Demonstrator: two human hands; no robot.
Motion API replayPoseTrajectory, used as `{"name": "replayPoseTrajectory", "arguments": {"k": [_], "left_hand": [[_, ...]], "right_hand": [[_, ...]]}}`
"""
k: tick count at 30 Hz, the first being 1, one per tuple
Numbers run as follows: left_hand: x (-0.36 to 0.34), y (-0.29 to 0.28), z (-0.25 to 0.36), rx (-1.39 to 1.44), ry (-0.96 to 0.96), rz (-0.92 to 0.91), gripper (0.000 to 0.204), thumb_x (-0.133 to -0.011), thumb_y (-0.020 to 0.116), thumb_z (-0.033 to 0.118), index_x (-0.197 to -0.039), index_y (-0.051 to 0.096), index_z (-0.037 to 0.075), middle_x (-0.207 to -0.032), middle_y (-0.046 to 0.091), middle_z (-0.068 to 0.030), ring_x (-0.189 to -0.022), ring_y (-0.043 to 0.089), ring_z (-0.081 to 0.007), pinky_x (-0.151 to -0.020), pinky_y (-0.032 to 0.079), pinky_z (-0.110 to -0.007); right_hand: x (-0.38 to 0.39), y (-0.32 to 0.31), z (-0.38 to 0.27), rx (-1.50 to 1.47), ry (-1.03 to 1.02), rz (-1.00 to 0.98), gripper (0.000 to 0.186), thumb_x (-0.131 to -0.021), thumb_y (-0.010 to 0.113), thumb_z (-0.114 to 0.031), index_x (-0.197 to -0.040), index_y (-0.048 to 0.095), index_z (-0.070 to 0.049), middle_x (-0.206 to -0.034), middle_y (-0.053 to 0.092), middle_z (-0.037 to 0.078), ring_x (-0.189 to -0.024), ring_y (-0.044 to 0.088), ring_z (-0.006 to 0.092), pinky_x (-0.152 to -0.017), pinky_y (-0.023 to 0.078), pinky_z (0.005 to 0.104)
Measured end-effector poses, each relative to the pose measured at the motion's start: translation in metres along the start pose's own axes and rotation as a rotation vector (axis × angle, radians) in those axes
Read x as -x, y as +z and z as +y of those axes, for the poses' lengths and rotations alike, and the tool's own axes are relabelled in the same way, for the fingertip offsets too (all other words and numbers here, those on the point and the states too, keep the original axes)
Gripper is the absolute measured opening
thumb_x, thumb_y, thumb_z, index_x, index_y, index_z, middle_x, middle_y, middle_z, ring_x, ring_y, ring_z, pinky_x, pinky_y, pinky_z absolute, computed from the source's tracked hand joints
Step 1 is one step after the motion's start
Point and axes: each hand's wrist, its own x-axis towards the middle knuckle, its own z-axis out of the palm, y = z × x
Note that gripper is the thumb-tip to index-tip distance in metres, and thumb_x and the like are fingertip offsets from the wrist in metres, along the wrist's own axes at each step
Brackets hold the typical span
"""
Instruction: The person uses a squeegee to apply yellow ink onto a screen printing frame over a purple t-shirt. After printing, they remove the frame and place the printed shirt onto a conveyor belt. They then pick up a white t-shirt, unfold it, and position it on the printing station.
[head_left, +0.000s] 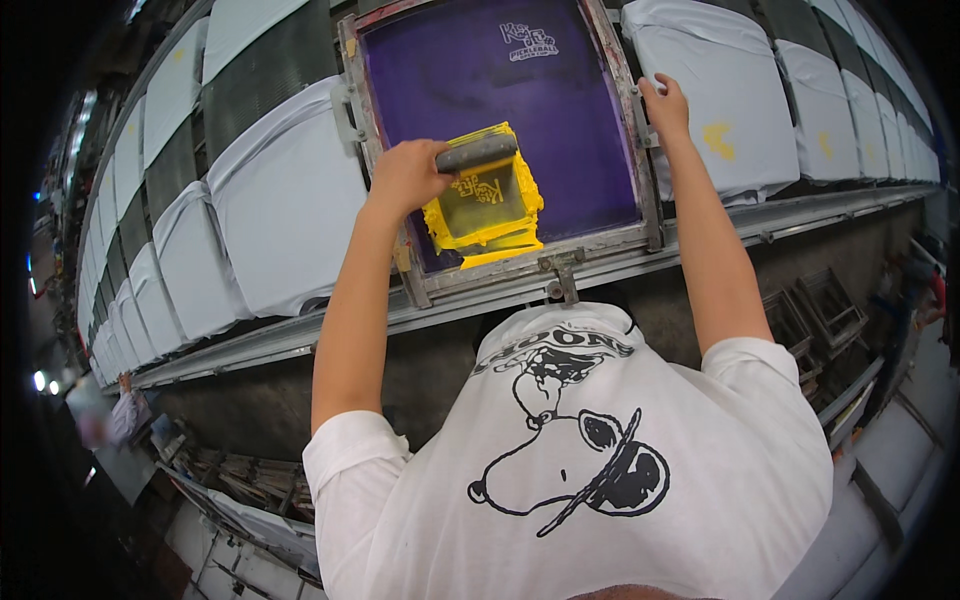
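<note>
A screen printing frame (600, 247) with purple mesh (450, 80) lies in front of me on the long table. My left hand (408, 178) is closed around the left end of a squeegee's grey handle (480, 152). That squeegee rests on the lower left part of the mesh, at the upper edge of a square patch thick with yellow ink (500, 240). A reversed design shows inside the patch; another, pale one sits near the mesh's upper right. My right hand (667, 108) grips the right side of the frame, its fingers bent at the rail.
White shirts (715, 90) lie stretched along the table on both sides, some with yellow prints (718, 142). A metal rail (780, 215) runs along the near edge. Wooden frames (830, 305) stand behind at the right. Another person (125, 415) is at far left.
</note>
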Motion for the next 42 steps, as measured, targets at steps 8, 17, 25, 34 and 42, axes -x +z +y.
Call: {"name": "replayPoseTrajectory", "arguments": {"k": [8,17,25,34,42], "left_hand": [[0.091,0.106,0.01,0.029,0.094,0.343,0.06,-0.065,0.075,0.0,-0.124,0.067,0.01,-0.124,0.067,-0.0102,-0.116,0.063,-0.0344,-0.097,0.052,-0.046],[0.183,0.117,0.042,0.181,0.115,0.371,0.067,-0.061,0.076,-0.001,-0.127,0.066,0.007,-0.129,0.064,-0.011,-0.121,0.061,-0.032,-0.106,0.044,-0.046],[0.224,0.045,0.026,0.198,0.045,0.348,0.053,-0.064,0.078,0.004,-0.117,0.072,0.006,-0.118,0.072,-0.0102,-0.113,0.066,-0.0297,-0.095,0.05,-0.043],[0.217,-0.011,0.043,0.225,-0.057,0.235,0.045,-0.063,0.084,0.009,-0.107,0.075,0.006,-0.105,0.074,-0.0113,-0.102,0.07,-0.0318,-0.09,0.053,-0.043],[0.23,-0.004,0.041,0.166,0.09,0.268,0.049,-0.068,0.083,0.005,-0.116,0.072,0.004,-0.115,0.073,-0.0149,-0.109,0.068,-0.0348,-0.093,0.054,-0.044]], "right_hand": [[0.011,0.003,-0.024,-0.138,0.166,-0.134,0.055,-0.09,0.073,-0.044,-0.121,0.073,0.001,-0.115,0.074,0.023,-0.106,0.072,0.0312,-0.093,0.052,0.0376],[0.007,-0.034,-0.069,-0.41,0.148,-0.016,0.047,-0.093,0.077,-0.042,-0.11,0.075,0.001,-0.088,0.069,0.003,-0.076,0.06,0.0112,-0.069,0.048,0.0273],[0.056,-0.043,-0.138,-0.679,0.153,-0.112,0.036,-0.093,0.079,-0.034,-0.112,0.074,-0.003,-0.078,0.061,-0.004,-0.066,0.049,0.0046,-0.058,0.038,0.0238],[0.06,-0.041,-0.134,-0.635,0.25,-0.108,0.031,-0.094,0.078,-0.029,-0.112,0.074,-0.004,-0.079,0.064,-0.003,-0.066,0.053,0.0059,-0.059,0.042,0.0237],[0.056,-0.033,-0.118,-0.328,0.142,-0.023,0.043,-0.088,0.079,-0.043,-0.117,0.074,-0.01,-0.086,0.067,0.002,-0.075,0.06,0.0146,-0.071,0.049,0.0322]]}}
